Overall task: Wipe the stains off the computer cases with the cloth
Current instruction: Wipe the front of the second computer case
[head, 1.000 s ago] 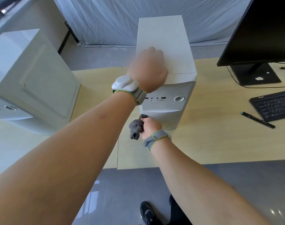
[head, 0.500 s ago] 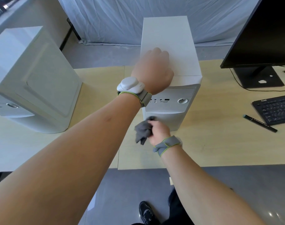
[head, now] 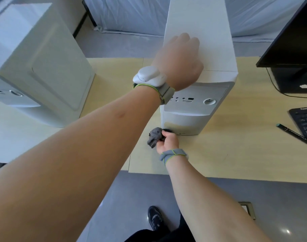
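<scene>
**Low wipe at the case's bottom edge, with little cloth on the panel**

At the centre of the frame the right hand (head: 167,141) curled its fingers round a bunched grey cloth (head: 154,136) and held it against the lower left corner of the front of the nearer computer case (head: 198,109), just above the desk (head: 219,154). The left hand (head: 179,62) lay on top of that case near its front edge, palm down; whether its fingers were spread or bent could not be told, as the back of the hand hid them.

The risks, as judged from this: the cloth was wadded small, so only a little of it met the panel and marks could be missed or smeared. A hard push low on the front could slide the case back if the top hand eased. The second computer case (head: 44,67), at the upper left of the frame, stood well apart and unattended.

A pen (head: 295,135) and keyboard (head: 305,121) lay at the right edge.
</scene>
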Tool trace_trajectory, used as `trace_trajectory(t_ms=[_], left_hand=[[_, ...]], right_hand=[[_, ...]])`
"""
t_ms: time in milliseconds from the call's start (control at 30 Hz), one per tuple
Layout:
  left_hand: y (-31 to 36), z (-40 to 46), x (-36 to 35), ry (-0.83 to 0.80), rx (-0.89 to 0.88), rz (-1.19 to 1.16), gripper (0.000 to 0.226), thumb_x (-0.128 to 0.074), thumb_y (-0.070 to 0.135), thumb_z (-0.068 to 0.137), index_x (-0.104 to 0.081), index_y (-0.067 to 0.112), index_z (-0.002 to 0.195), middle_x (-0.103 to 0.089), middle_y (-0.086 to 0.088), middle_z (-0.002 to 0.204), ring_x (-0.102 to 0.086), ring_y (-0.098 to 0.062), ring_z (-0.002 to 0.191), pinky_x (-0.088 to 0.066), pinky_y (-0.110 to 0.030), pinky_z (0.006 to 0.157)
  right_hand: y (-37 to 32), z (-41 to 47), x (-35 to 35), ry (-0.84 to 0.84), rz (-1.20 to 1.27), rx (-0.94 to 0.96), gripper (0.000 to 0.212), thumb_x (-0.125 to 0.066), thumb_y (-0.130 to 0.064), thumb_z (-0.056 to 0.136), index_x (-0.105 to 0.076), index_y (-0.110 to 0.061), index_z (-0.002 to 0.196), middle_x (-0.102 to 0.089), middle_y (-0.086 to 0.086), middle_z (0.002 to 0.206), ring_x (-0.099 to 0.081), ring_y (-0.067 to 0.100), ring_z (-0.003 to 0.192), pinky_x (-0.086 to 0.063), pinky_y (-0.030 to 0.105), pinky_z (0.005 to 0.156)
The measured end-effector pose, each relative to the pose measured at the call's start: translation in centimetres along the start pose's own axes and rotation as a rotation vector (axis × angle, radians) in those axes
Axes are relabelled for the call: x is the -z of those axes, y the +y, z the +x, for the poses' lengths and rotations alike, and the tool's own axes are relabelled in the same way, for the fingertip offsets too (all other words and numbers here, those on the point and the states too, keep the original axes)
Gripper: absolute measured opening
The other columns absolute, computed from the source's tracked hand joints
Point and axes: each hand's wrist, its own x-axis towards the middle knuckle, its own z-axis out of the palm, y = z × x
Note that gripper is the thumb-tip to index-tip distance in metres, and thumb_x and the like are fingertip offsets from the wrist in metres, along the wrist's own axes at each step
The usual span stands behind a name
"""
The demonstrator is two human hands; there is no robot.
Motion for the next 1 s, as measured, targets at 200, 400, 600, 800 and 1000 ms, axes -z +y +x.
trace_trajectory(t_ms=[200,400,600,800,1000], left_hand=[[0.1,0.0,0.0,-0.006,0.003,-0.006,0.019,-0.046,0.032,0.081,-0.055,0.019,0.09,-0.053,0.004,0.094,-0.047,-0.019,0.087,-0.038,-0.029,0.065],[0.2,0.1,0.2,-0.02,0.016,-0.024,0.019,-0.047,0.032,0.08,-0.056,0.02,0.09,-0.053,0.005,0.095,-0.048,-0.019,0.089,-0.043,-0.031,0.068],[0.0,0.1,0.1,-0.005,0.024,-0.017,0.02,-0.048,0.033,0.08,-0.057,0.019,0.091,-0.054,0.004,0.095,-0.048,-0.019,0.089,-0.041,-0.03,0.067],[0.2,0.2,0.2,-0.023,0.022,-0.017,0.02,-0.047,0.033,0.08,-0.057,0.019,0.091,-0.054,0.005,0.095,-0.048,-0.019,0.09,-0.041,-0.031,0.067],[0.3,0.0,0.2,-0.016,0.02,-0.022,0.02,-0.047,0.032,0.081,-0.057,0.018,0.092,-0.054,0.004,0.096,-0.048,-0.02,0.09,-0.043,-0.03,0.068]], right_hand=[[-2.4,-2.4,-1.3,-0.159,0.093,0.053,0.027,-0.041,0.01,0.093,-0.064,-0.004,0.087,-0.068,0.01,0.078,-0.068,0.022,0.069,-0.052,0.032,0.068],[-3.5,-3.4,1.8,-0.063,-0.155,0.083,0.017,-0.042,0.005,0.078,-0.054,-0.002,0.069,-0.055,0.012,0.069,-0.052,0.027,0.057,-0.038,0.028,0.057],[-2.0,-1.7,2.0,-0.048,-0.197,-0.003,0.023,-0.044,0.008,0.091,-0.057,-0.002,0.075,-0.058,0.012,0.075,-0.06,0.024,0.061,-0.045,0.029,0.061],[-2.7,-0.7,-1.0,-0.05,0.003,0.009,0.028,-0.036,0.012,0.093,-0.058,-0.003,0.084,-0.055,0.009,0.082,-0.054,0.022,0.071,-0.042,0.03,0.065],[-4.4,-5.1,0.1,-0.231,-0.015,0.061,0.026,-0.035,0.004,0.081,-0.061,0.002,0.086,-0.062,0.017,0.075,-0.062,0.031,0.062,-0.047,0.032,0.065]])
